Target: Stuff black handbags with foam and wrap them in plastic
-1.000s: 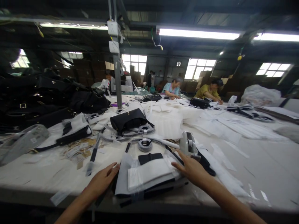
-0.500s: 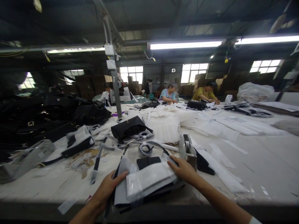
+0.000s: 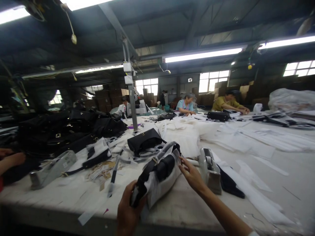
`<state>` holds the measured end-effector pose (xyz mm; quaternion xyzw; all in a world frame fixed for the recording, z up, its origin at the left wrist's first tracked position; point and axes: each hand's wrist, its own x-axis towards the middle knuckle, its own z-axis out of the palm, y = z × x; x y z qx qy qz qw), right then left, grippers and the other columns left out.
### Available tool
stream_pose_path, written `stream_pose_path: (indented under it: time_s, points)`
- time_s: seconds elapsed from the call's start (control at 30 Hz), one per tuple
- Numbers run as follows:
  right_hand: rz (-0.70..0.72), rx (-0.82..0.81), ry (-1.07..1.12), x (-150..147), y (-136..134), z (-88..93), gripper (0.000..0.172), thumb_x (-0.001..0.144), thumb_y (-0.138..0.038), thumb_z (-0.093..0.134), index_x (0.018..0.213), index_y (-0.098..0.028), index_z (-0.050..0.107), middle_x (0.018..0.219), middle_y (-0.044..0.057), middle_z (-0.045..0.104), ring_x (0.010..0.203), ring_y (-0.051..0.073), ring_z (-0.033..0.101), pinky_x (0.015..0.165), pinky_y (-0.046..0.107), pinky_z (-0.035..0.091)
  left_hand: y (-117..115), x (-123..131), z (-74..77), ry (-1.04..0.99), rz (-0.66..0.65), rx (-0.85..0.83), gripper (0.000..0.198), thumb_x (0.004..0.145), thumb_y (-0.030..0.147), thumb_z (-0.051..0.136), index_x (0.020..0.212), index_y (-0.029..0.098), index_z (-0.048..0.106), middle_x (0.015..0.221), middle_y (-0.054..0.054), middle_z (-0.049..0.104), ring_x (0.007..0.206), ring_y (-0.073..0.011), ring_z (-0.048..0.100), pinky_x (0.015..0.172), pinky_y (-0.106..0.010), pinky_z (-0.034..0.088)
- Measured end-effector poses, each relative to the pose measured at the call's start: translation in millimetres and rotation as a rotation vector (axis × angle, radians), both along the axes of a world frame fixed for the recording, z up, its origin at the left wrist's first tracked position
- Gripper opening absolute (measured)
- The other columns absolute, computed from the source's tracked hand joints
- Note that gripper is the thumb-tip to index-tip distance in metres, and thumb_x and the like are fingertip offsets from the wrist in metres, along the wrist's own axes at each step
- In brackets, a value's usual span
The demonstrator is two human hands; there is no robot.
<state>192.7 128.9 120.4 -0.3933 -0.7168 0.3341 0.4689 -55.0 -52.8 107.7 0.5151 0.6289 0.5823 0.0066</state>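
Note:
A black handbag [image 3: 165, 167], partly wrapped in white sheeting, stands tilted at the table's front edge, its strap looped up over the top. My left hand [image 3: 130, 206] is closed round the bag's near left end. At the far right side, my right hand [image 3: 191, 173] touches the wrapping with its fingers stretched out. Just right of that hand stands a grey tape dispenser [image 3: 211, 173], with a flat black piece [image 3: 230, 182] beside it. Behind the wrapped bag lies another black handbag [image 3: 145, 141].
A heap of black bags [image 3: 73, 127] fills the left, near another person's hand [image 3: 14, 160]. A second dispenser [image 3: 55, 168] stands there. White foam sheets [image 3: 248, 141] spread to the right. A metal post [image 3: 133, 108] rises from the table; co-workers [image 3: 185, 104] sit across it.
The wrapped bag has been turned from lying flat to standing on a slant. My right hand has loosened to a fingertip touch. The view has swung left, and another person's hand shows at left.

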Motion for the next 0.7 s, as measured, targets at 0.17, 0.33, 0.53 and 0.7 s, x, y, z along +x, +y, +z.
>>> stream_pose_path:
  time_s: [0.17,0.33,0.53,0.7]
  points:
    - [-0.014,-0.066,0.025,-5,-25,-19.1,0.060,0.090,-0.053,0.053,0.142,-0.022,0.047,0.145,0.015,0.049,0.122,0.029,0.058,0.093,0.046,0.056,-23,18,-14.1,-0.151,-0.062,-0.118,0.060,0.075,0.061,0.067,0.122,0.025,0.058,0.125,-0.008,0.064,0.119,-0.0314,0.057,0.099,-0.039,0.046]
    - [-0.096,0.280,-0.078,-10,-41,1.5,0.048,0.095,-0.040,0.052,0.140,-0.025,0.048,0.147,0.012,0.048,0.137,0.029,0.043,0.111,0.052,0.039,-4,-13,46.7,-0.499,-0.305,-0.359,0.074,0.086,0.078,0.029,0.124,0.021,0.058,0.119,-0.010,0.068,0.116,-0.0294,0.060,0.094,-0.039,0.049]
    - [0.201,0.597,-0.373,-22,-48,26.7,0.052,0.095,-0.031,0.054,0.146,-0.026,0.041,0.155,0.009,0.037,0.144,0.028,0.030,0.116,0.053,0.032,71,-35,86.3,-0.510,-0.490,-0.879,0.096,0.074,0.091,0.024,0.123,0.016,0.056,0.084,-0.010,0.071,0.072,-0.0249,0.069,0.065,-0.036,0.053]
    - [0.203,0.635,-0.409,-23,-48,25.3,0.052,0.093,-0.033,0.058,0.142,-0.023,0.045,0.152,0.010,0.043,0.143,0.030,0.031,0.115,0.055,0.032,121,-23,82.5,-0.294,-0.477,-0.943,0.065,0.086,0.072,0.046,0.118,0.017,0.059,0.101,-0.009,0.068,0.090,-0.0249,0.066,0.072,-0.037,0.053]
